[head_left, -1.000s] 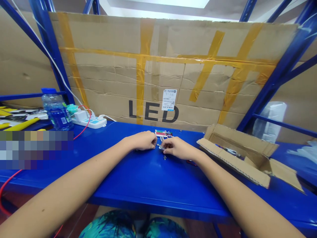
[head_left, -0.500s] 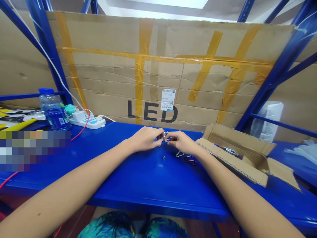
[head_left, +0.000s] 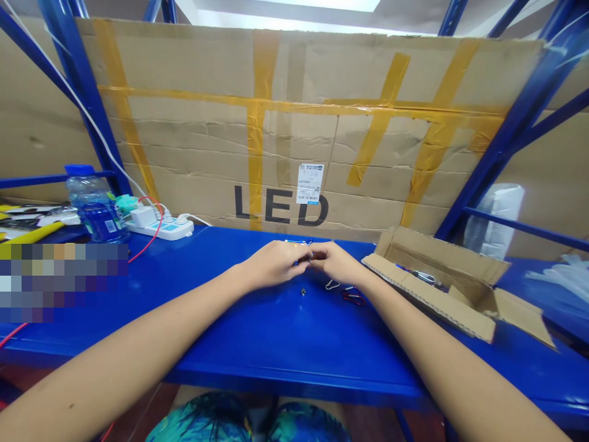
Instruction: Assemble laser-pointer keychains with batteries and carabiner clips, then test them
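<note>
My left hand (head_left: 280,264) and my right hand (head_left: 335,263) meet above the blue table, fingertips pinched together. Between them is a small shiny piece, mostly covered by the fingers and too small to name. Just behind the hands lie some slim shiny bits (head_left: 298,241). In front of the fingers a tiny metal piece (head_left: 302,292) rests on the tabletop. Close to my right wrist are a silver carabiner (head_left: 332,285) and a red carabiner (head_left: 353,297).
An open cardboard box (head_left: 432,313) with a tool inside stands on the right. To the left are a power strip (head_left: 177,229), a bottle (head_left: 97,209) and a red cable (head_left: 154,236). A tall cardboard panel (head_left: 207,141) closes off the back of the table (head_left: 294,344).
My fingertips have come together, closing the small gap between my hands, and cover more of the shiny piece. The view has shifted slightly.
</note>
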Demonstrator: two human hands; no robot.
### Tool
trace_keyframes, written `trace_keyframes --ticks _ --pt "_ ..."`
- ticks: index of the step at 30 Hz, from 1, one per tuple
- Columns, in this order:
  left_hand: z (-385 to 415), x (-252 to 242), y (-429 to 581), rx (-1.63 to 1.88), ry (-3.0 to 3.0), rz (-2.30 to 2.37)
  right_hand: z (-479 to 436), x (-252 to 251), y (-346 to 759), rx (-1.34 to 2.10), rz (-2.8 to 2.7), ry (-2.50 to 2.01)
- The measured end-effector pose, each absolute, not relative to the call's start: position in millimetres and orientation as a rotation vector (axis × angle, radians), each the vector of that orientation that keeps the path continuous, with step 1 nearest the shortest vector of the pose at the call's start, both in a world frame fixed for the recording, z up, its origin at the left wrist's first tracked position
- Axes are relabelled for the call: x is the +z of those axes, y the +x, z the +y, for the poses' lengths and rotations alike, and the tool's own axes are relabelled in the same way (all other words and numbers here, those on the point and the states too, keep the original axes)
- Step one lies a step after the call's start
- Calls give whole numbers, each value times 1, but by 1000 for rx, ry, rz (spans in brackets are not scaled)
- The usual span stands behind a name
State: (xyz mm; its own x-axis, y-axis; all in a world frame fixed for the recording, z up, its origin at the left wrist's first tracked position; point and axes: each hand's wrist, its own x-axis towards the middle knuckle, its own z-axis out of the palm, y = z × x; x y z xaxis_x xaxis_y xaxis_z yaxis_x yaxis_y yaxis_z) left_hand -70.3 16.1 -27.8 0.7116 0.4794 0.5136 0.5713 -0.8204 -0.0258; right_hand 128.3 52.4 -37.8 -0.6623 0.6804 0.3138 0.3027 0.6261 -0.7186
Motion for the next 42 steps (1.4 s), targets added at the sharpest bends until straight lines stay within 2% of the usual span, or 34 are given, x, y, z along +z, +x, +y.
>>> trace_keyframes --ticks 18,25,29,42 --pt "15 -27 -71 -710 -2726 -934 54 -39 129 785 -2288 -757" --pt "15 -28 -70 -695 -2689 -972 48 -33 126 384 -2290 -632" --pt "16 -29 -70 -719 -2658 -994 43 -30 124 280 -2266 -586" --pt "17 -32 -70 -761 -2575 -891 48 -33 124 347 -2213 -661"
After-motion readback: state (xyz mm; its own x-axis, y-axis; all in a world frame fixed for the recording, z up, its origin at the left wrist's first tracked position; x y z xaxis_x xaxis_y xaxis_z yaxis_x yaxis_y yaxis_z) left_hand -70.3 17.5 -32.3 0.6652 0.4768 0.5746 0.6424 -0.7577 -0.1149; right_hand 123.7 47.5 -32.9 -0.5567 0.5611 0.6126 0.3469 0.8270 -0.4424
